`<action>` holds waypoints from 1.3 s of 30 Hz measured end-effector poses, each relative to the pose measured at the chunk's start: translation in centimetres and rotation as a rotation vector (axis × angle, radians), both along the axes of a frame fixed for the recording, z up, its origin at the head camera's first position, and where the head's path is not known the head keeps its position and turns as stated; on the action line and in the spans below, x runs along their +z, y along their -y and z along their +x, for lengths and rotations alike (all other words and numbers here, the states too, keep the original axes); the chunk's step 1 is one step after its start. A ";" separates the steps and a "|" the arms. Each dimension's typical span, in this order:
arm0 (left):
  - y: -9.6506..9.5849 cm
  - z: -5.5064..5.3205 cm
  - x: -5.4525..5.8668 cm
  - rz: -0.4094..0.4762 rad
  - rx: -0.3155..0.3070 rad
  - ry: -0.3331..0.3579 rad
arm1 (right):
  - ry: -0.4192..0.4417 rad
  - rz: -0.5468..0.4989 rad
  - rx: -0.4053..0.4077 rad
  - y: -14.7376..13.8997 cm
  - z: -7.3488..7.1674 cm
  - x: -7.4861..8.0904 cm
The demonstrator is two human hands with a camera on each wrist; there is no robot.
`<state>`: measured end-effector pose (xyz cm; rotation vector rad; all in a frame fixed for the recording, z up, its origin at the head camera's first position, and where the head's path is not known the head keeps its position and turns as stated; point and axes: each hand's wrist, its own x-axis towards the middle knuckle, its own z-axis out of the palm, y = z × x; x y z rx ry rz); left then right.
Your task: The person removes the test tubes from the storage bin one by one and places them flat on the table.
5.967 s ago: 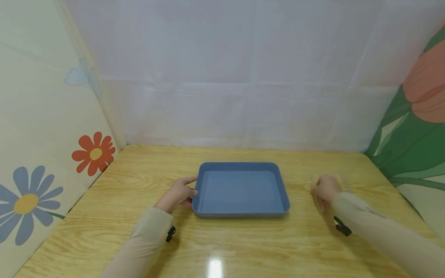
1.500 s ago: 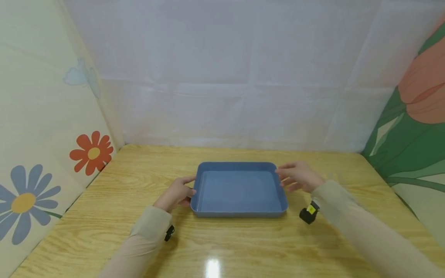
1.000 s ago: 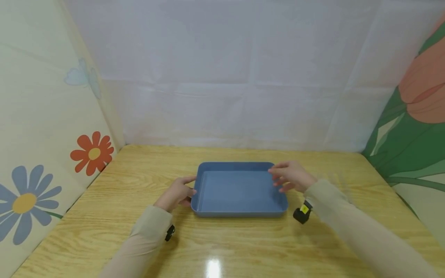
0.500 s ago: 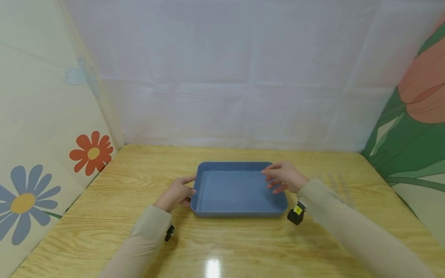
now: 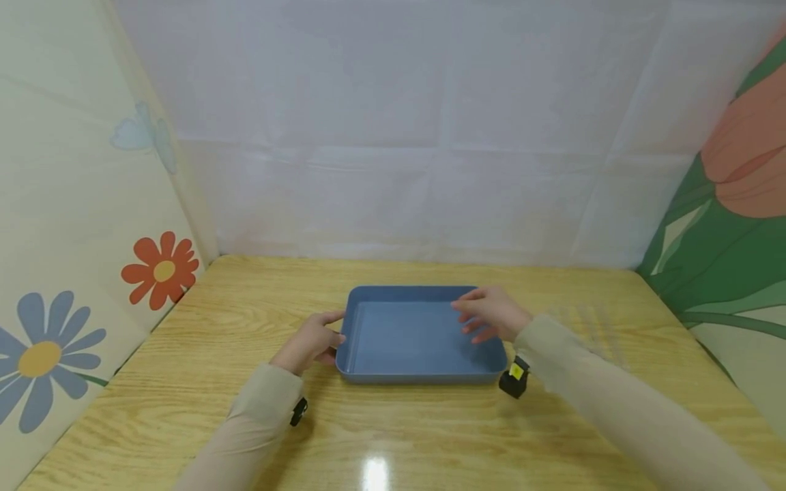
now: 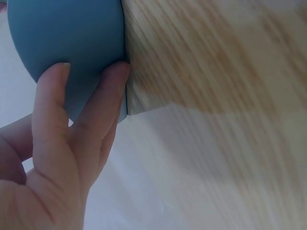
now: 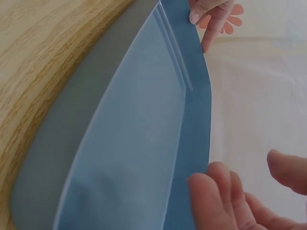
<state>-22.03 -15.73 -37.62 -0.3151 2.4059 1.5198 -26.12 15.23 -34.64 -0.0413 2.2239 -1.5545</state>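
A shallow blue tray (image 5: pixel 405 334) lies on the table. My left hand (image 5: pixel 310 343) is at its left end, and in the left wrist view its fingertips rest against the outer wall of the tray (image 6: pixel 81 33). Inside the tray, a narrow clear strip (image 7: pixel 175 48) runs along the left end. My right hand (image 5: pixel 494 314) is over the right part of the tray. In the right wrist view its thumb and fingers (image 7: pixel 208 201) are spread apart, with nothing visible between them.
Several clear, see-through strips (image 5: pixel 592 331) lie on the wood-grain table (image 5: pixel 393 423) to the right, partly behind the right sleeve (image 5: pixel 608 389). A pale cloth (image 5: pixel 393 136) hangs at the back, and flower-printed cloths stand at both sides.
Six seconds ago my right hand was at the clear strips on the right; it has since come left to the tray and moved inward over it. My left hand has stayed at the tray's left end.
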 end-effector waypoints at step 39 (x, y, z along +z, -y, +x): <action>0.2 -0.1 -0.1 0.005 -0.002 0.001 | 0.038 0.059 0.045 6.0 0.0 -0.7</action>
